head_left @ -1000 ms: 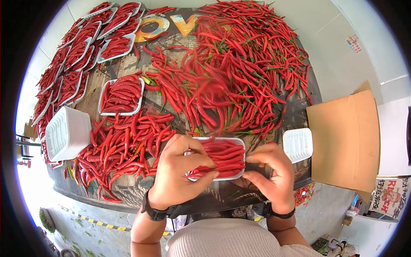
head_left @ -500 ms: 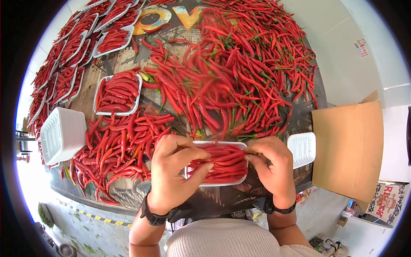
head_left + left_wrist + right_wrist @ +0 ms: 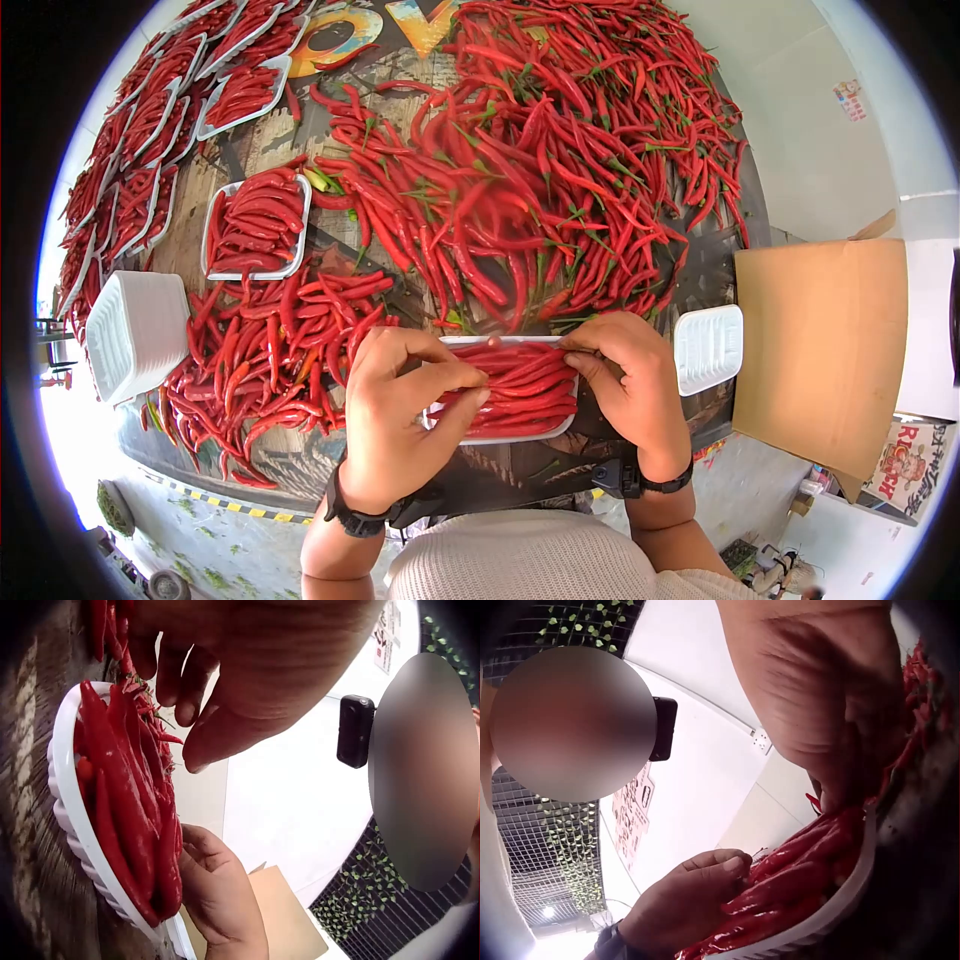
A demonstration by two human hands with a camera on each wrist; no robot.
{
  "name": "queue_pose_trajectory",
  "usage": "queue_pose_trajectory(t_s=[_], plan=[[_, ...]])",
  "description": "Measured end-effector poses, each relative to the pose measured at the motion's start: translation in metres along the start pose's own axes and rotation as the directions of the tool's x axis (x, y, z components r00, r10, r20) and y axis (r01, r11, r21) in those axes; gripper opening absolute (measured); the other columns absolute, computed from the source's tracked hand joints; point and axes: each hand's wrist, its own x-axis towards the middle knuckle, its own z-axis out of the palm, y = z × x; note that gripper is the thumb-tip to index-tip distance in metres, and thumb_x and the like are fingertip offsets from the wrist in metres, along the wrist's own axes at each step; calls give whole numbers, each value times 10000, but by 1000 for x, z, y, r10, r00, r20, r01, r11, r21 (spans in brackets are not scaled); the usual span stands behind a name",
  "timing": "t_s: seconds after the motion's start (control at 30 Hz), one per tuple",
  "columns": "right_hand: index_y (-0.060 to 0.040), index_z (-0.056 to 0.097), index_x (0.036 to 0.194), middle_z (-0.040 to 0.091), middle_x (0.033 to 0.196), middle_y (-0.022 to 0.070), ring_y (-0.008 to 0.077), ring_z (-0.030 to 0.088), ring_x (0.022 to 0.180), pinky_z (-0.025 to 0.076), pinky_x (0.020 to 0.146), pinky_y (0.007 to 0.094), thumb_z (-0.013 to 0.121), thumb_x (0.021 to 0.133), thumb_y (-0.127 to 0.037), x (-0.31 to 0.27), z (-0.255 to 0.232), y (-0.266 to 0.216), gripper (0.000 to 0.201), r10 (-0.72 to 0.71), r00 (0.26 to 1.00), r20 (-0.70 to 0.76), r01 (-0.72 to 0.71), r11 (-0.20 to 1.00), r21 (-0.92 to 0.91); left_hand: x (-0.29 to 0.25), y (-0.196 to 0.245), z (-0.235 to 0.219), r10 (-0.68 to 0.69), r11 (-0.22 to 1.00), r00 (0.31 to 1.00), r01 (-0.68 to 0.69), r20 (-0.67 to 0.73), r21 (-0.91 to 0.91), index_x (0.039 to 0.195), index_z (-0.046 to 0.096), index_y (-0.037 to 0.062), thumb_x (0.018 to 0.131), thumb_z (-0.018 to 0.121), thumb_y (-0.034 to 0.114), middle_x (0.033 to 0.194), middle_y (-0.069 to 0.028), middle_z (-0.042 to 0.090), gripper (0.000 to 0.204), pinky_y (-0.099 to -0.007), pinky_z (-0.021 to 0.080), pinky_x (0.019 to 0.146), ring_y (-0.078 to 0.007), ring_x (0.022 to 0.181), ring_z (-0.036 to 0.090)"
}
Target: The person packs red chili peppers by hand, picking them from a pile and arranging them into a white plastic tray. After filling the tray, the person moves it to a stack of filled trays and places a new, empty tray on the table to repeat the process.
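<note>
Red chili peppers (image 3: 525, 385) lie lengthwise, side by side, in a white ribbed tray (image 3: 505, 438) at the near edge of the table. Over the tray's left end hovers my left hand (image 3: 400, 420), thumb and forefinger apart; the left wrist view shows a gap between its fingertips and the peppers (image 3: 124, 795). At the far right corner, my right hand (image 3: 640, 385) pinches the pepper ends between thumb and forefinger. In the right wrist view its fingertips reach down onto the peppers (image 3: 795, 877), partly hidden by the palm.
A large heap of stemmed chilies (image 3: 600, 150) covers the back. Loose stemless chilies (image 3: 270, 350) lie left, beside a stack of white trays (image 3: 135, 335) and a filled tray (image 3: 301, 235). More filled trays (image 3: 240, 100) stand far left. Right are an empty tray (image 3: 708, 350) and a cardboard box (image 3: 820, 350).
My right hand has closed in from beside the tray to the pepper ends at its right side. My left fingers have drawn back left and loosened from the peppers.
</note>
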Motion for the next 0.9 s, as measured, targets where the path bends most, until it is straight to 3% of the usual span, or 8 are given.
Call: queue_pose_trajectory(t_s=[0.07,0.13,0.37,0.5,0.77,0.9], plan=[[-34,711,946,702,918,113,339,656,877,510,781,422,750,777,14,1,-1,0,180,-15,1000,20,15,1000,-11,1,-1,1,10,1000,1000,-10,8,18,866,777,72,669,853,35,942,-64,610,214,-343,477,772,-232,901,583],[-33,712,952,698,930,113,340,652,888,509,785,425,749,782,12,0,0,0,180,-6,1000,21,6,1000,9,1,-4,3,62,998,998,-62,-30,18,862,778,97,671,855,48,911,-43,631,212,-363,452,713,-240,802,587],[-33,711,1006,668,984,120,337,629,945,502,814,429,704,817,40,0,3,3,203,-9,998,54,6,999,45,1,-4,3,53,999,998,-53,-26,10,865,780,98,671,853,48,913,-43,630,213,-364,449,715,-238,803,587],[-33,709,1017,660,993,120,339,621,950,499,822,427,684,830,48,2,2,3,205,-6,998,64,3,999,51,1,-1,0,-1,1000,999,-1,44,27,880,780,58,690,842,28,944,-74,597,202,-328,463,765,-221,886,575],[-42,711,1071,658,1050,120,349,613,1001,491,875,437,628,737,109,3,3,5,376,-75,992,102,70,996,47,0,-2,4,-28,999,1000,28,1,25,866,784,94,682,838,47,921,-51,631,197,-361,456,744,-243,837,593],[-40,711,1068,660,1047,115,349,617,996,495,870,438,630,747,108,4,3,4,363,-68,992,103,63,997,53,1,-1,4,-55,998,998,55,4,26,874,786,88,682,835,55,920,-56,631,201,-365,456,759,-248,847,593]])
